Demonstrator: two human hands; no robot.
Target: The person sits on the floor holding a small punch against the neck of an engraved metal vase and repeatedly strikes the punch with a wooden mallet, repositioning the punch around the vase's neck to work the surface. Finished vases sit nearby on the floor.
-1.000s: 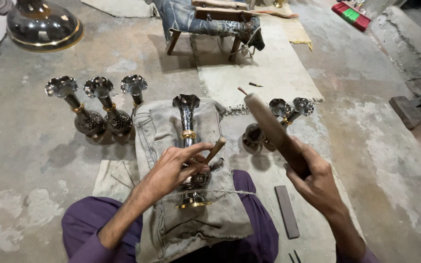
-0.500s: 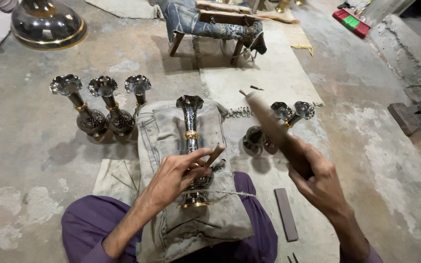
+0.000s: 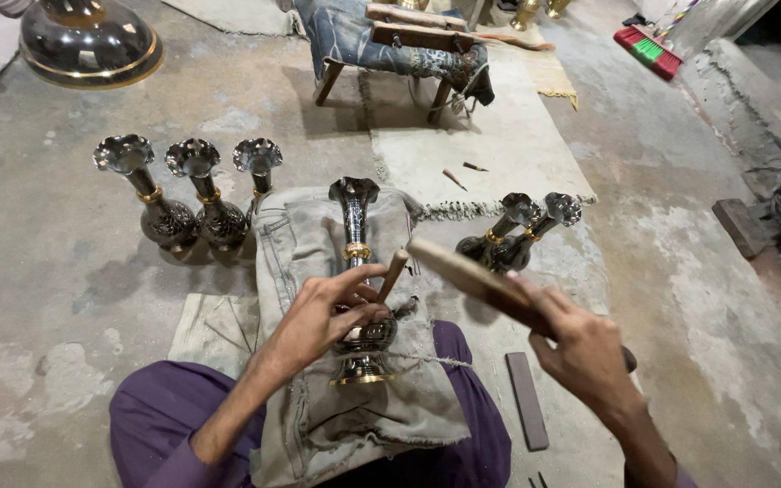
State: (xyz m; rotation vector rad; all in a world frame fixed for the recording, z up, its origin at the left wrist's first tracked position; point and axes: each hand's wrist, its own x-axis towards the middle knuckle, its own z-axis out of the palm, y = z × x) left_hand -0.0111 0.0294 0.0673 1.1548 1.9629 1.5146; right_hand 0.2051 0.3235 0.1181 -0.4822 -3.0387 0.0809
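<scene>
Chisel on the vase, mallet raised

Now we see our left hand (image 3: 327, 316) pinching a small chisel (image 3: 392, 275) against the dark vase (image 3: 359, 271) lying on the denim across our lap, while our right hand (image 3: 585, 348) grips the wooden mallet (image 3: 472, 276) just beside it.

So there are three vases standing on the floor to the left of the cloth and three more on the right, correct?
Not quite. The head view shows three vases standing left of the cloth, but only two vases on the right, close together. The rest holds.
</scene>
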